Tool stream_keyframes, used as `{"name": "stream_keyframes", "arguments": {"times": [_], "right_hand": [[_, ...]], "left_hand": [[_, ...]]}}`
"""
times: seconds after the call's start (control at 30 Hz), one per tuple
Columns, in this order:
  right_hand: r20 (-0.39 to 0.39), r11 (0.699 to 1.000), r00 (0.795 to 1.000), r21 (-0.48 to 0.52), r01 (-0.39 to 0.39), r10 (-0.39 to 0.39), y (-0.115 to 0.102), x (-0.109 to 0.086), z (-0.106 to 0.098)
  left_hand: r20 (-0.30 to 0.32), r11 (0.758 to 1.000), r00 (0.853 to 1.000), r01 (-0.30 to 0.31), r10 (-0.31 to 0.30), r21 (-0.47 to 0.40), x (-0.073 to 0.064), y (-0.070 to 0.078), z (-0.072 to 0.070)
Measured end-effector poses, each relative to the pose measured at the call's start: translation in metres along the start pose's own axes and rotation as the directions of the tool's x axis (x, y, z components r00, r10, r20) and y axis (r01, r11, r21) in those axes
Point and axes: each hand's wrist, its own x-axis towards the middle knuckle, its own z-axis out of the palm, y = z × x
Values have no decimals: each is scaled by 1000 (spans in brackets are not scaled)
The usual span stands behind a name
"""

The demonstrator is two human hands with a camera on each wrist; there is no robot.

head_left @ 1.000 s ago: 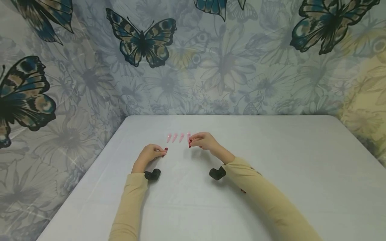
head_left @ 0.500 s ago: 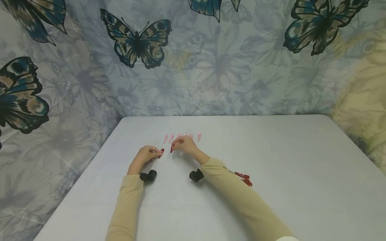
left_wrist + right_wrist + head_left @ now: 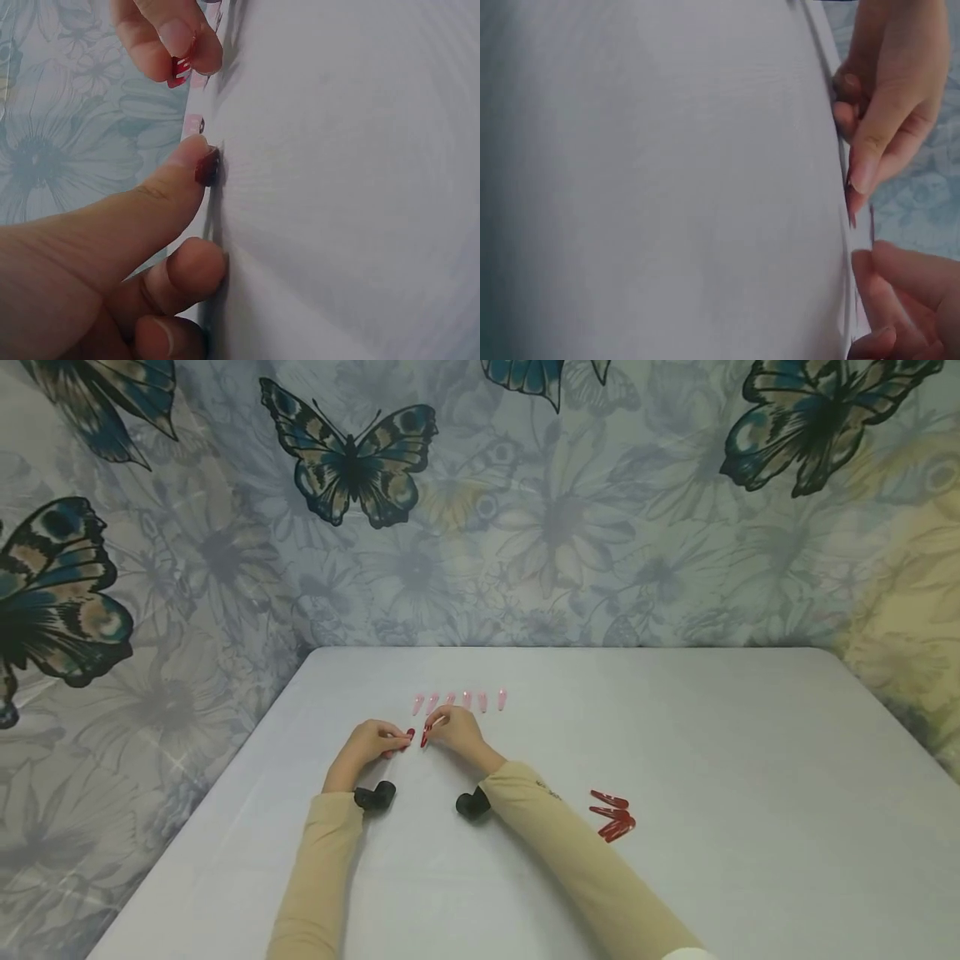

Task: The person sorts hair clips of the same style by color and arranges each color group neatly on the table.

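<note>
My left hand (image 3: pixel 367 742) rests low on the white table, its thumb and fingers pinching a red hair clip (image 3: pixel 206 166) at the tabletop. Just to its right, my right hand (image 3: pixel 455 731) pinches a second red hair clip (image 3: pixel 423 739) by its upper part, tilted with one end pointing down toward the table. The slots of this clip show in the left wrist view. Behind both hands lies a row of several pink hair clips (image 3: pixel 482 702), set side by side. The right hand's fingertips overlap the near end of one of them in the head view.
Several more red hair clips (image 3: pixel 611 814) lie in a loose fan on the table (image 3: pixel 750 760), right of the right forearm. A butterfly-print cloth (image 3: pixel 562 527) hangs behind the table and along its left side. Each wrist carries a black camera (image 3: pixel 375 796).
My right hand has moved left and down with its red hair clip, coming close beside the left hand. The loose red clips now show past the sleeve. My left hand stays nearly still.
</note>
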Motion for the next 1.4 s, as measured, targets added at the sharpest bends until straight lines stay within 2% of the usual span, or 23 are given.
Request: {"name": "stream_keyframes", "arguments": {"times": [0.27,0.6,0.73,1.07,1.4], "right_hand": [[-18,998,1000,-54,-22,21,4,-1,5],[-48,987,993,-121,106,-112,12,-2,12],[-67,982,989,-141,123,-133,12,0,14],[-56,981,994,-177,82,-93,8,2,13],[-34,975,997,-213,65,-74,8,3,13]], "left_hand": [[-7,1000,1000,9,-9,-3,0,-1,2],[-6,1000,1000,0,0,18,0,-1,-1],[-5,1000,1000,-7,8,25,1,-1,-3],[-33,1000,999,-1,2,25,3,-2,-2],[15,999,999,31,-30,-18,1,-3,-2]]}}
